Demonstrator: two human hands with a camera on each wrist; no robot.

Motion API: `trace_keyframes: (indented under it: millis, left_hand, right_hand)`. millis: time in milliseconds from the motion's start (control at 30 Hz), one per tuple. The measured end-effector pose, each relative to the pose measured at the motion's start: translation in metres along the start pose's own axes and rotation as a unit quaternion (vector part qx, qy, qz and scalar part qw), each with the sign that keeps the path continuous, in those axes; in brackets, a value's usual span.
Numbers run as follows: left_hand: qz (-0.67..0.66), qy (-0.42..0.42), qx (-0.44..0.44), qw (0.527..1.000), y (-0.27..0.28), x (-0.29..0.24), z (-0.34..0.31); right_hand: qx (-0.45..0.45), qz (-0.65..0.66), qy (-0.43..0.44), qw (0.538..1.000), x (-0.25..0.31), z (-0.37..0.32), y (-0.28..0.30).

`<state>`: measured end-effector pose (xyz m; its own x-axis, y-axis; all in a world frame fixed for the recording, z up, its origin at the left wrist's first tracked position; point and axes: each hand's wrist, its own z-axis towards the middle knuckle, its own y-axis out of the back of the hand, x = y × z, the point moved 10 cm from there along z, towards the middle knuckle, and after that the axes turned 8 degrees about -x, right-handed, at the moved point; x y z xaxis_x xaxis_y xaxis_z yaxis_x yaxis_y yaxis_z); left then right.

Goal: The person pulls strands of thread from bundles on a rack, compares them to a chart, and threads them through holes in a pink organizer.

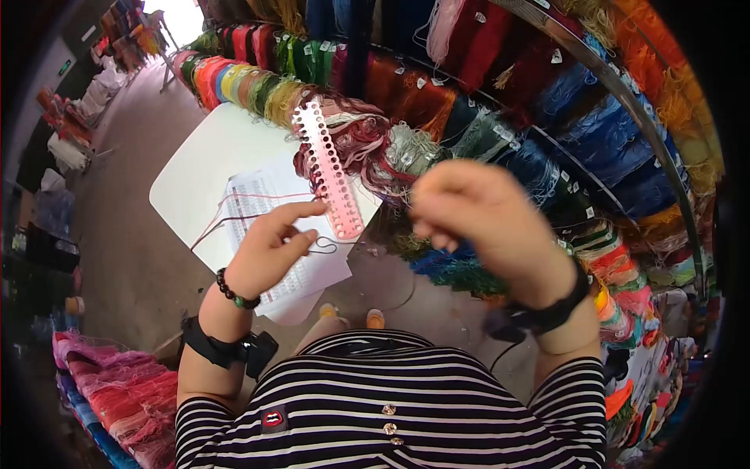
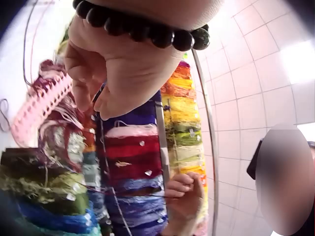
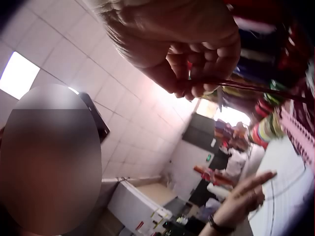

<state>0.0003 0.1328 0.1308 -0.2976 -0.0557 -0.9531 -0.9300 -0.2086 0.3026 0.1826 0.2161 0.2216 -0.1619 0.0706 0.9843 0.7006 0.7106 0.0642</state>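
Observation:
My right hand (image 1: 480,219) is raised to the right of the pink perforated thread holder, blurred in the head view. In the right wrist view its thumb and fingers pinch dark red thread (image 3: 246,85), which stretches toward the holder. The long pink thread holder (image 1: 337,191) has rows of holes along both edges, with maroon and pale pink skeins (image 1: 363,141) beside it. My left hand (image 1: 273,238) is at the holder's lower left, index finger extended near its edge and thumb apart. A dark loop of thread (image 1: 324,245) lies close to that thumb.
Under the holder stands a white table (image 1: 187,168) with printed sheets (image 1: 316,270). Loose pink and dark threads (image 1: 226,205) cross the paper. Racks of colourful yarn skeins (image 1: 562,102) curve along the back and right. More red and pink skeins (image 1: 125,391) hang at lower left.

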Motion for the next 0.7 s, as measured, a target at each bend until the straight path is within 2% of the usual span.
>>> trace_keyframes:
  millis: [33,67,100,133,167,267,333,367,400,500,533,633,700]
  left_hand:
    - [-0.038,-0.017,0.038,0.998,-0.014,-0.018,-0.001]
    - [-0.068,0.03,0.089,0.993,-0.025,-0.02,-0.003]
    - [-0.098,0.075,0.141,0.982,-0.036,-0.019,-0.006]
    - [-0.132,0.059,0.156,0.977,-0.04,-0.027,-0.006]
    - [-0.149,0.06,0.142,0.977,-0.033,-0.022,-0.004]
    - [-0.191,0.056,0.107,0.974,-0.009,0.013,0.006]
    - [-0.204,0.074,0.095,0.971,0.005,0.033,0.012]
    - [-0.213,0.087,0.089,0.969,0.009,0.044,0.013]
    - [-0.228,0.101,0.06,0.966,0.014,0.052,0.018]
    - [-0.246,0.111,0.041,0.962,0.015,0.048,0.018]
    - [-0.292,0.126,0.047,0.947,0.008,0.048,0.017]
    - [-0.238,0.142,0.122,0.953,-0.004,0.062,0.013]
    - [-0.248,0.153,0.071,0.954,0.004,0.076,0.011]
  right_hand:
    - [0.021,-0.005,0.0,1.0,-0.015,0.01,-0.02]
    - [0.056,0.006,0.02,0.998,-0.03,0.021,-0.038]
    - [0.04,-0.013,-0.023,0.999,-0.044,0.028,-0.043]
    - [0.01,-0.049,0.04,0.998,-0.045,0.039,-0.045]
    - [-0.019,-0.087,0.104,0.991,-0.044,0.047,-0.046]
    - [-0.036,-0.097,0.109,0.989,-0.055,0.065,-0.056]
    - [0.019,0.065,0.012,0.998,-0.082,0.077,-0.072]
    - [0.047,0.146,-0.041,0.987,-0.096,0.08,-0.083]
    - [0.043,0.149,-0.048,0.987,-0.105,0.085,-0.088]
    - [0.055,0.008,0.04,0.998,-0.097,0.096,-0.096]
    - [0.062,0.033,0.015,0.997,-0.097,0.098,-0.099]
    - [0.079,0.089,-0.034,0.992,-0.097,0.103,-0.104]
    - [0.086,0.102,-0.044,0.99,-0.113,0.11,-0.097]
